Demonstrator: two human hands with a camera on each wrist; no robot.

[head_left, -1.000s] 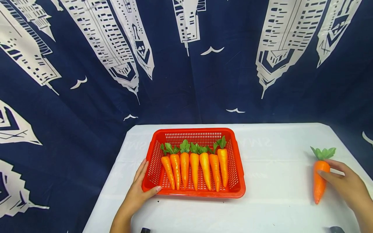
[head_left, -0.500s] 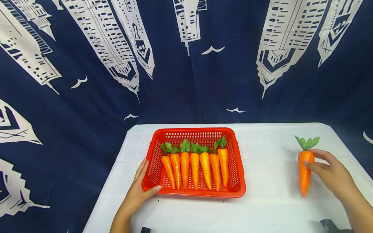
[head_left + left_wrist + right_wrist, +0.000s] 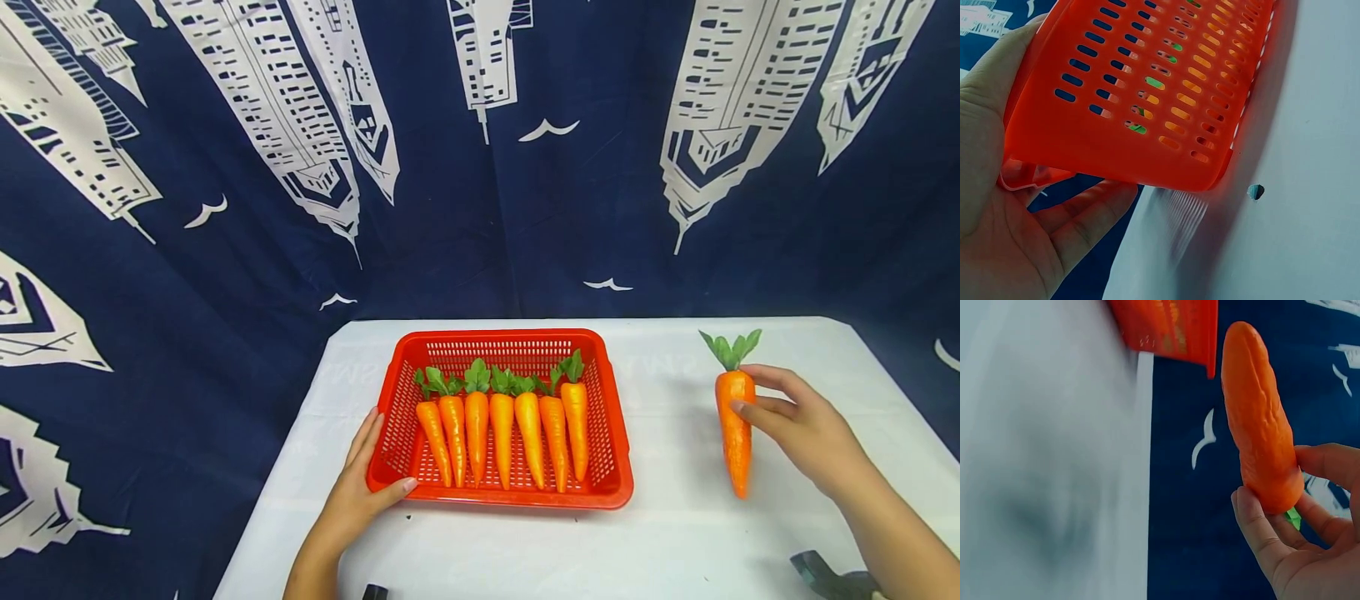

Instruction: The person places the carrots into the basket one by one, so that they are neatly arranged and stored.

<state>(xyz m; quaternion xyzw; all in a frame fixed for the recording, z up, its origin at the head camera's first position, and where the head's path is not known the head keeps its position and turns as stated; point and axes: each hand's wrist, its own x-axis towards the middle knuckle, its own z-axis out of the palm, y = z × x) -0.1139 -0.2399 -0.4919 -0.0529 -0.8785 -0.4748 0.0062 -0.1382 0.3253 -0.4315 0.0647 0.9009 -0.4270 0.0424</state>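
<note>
A red plastic basket [image 3: 517, 502] with slotted walls stands on the white table. Several orange carrots [image 3: 476, 433] with green leaves lie side by side in it, tips toward me. My left hand [image 3: 358, 497] holds the basket's near left corner, thumb over the front rim; the left wrist view shows the fingers [image 3: 1091, 219] at the corner's outer wall. To the right of the basket, apart from it, my right hand [image 3: 802, 425] pinches another carrot [image 3: 735, 425] near its leafy top. In the right wrist view that carrot [image 3: 1260, 419] is gripped at its thick end.
The white table [image 3: 660, 542] runs to a dark blue cloth [image 3: 450, 250] printed with white buildings and birds. A dark grey object [image 3: 817, 571] sits by my right wrist, and a small black one [image 3: 375, 592] at the lower edge near my left forearm.
My right hand has carried the carrot leftward and slightly away from me, nearer to the basket. The left hand and the basket have stayed in place.
</note>
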